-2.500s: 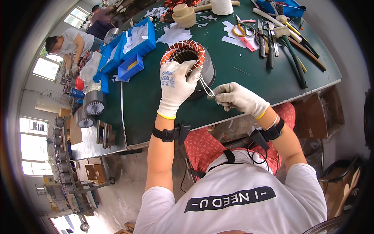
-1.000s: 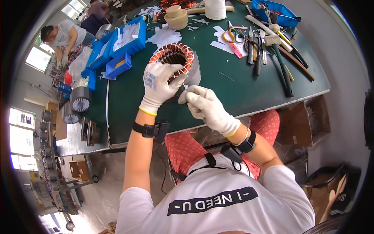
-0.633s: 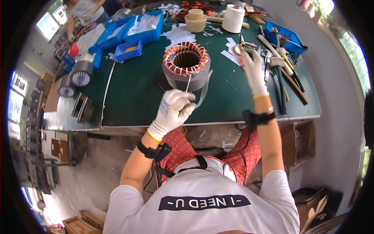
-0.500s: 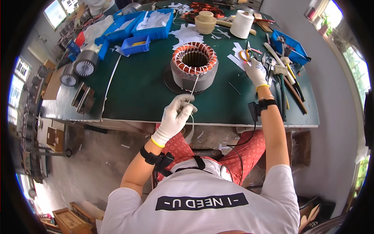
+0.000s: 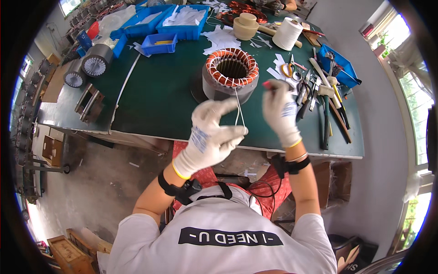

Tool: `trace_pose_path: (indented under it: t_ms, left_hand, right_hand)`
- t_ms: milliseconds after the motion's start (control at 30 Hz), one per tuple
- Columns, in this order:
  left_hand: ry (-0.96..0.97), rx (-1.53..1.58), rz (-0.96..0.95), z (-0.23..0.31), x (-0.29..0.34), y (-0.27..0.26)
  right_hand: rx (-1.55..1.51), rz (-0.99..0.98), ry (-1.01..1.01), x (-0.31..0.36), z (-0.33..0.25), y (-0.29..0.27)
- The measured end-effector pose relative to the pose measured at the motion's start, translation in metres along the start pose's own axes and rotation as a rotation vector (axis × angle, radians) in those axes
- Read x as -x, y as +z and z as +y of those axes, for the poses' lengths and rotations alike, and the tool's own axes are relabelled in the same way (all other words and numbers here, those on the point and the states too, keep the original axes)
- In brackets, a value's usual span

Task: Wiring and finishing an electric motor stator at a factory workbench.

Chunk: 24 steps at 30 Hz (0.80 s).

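Note:
A motor stator, a grey metal ring with orange copper windings laced in white, stands on the bench before me. White cord runs down from its near edge to my left hand, in a white glove. The thumb and index finger of that hand are spread, and the cord stretches around them. My right hand, also gloved, is raised over the bench right of the stator, its fingers curled and blurred by motion. A small red tip shows at those fingers; the thing itself I cannot make out.
Scissors, knives and mallets lie at the right beside a blue bin. A thread cone and a beige stepped block stand behind the stator. Blue trays are at the back left; another person's hands are at the far edge.
My right hand has come away from the scissors and tools, moving left and nearer, now with a red tip at its fingers. My left hand's fingers have spread, widening the cord.

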<state>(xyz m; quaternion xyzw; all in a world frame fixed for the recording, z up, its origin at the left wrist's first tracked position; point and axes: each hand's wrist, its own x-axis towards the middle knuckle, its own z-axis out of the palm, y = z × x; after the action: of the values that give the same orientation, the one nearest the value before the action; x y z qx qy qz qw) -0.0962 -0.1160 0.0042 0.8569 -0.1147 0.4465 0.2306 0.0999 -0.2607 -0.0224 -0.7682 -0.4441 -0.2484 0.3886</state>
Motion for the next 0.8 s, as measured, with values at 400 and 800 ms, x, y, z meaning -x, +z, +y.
trace_pose_path:
  t_ms: [400, 800]
  left_hand:
    - [-0.325, -0.135, -0.205, -0.052, -0.037, -0.008]
    - [-0.036, 0.072, -0.334, -0.089, -0.047, -0.002]
  right_hand:
    - [0.027, 0.014, 0.054, 0.007, -0.046, 0.034]
    - [0.008, 0.016, 0.091, 0.008, -0.051, 0.035]
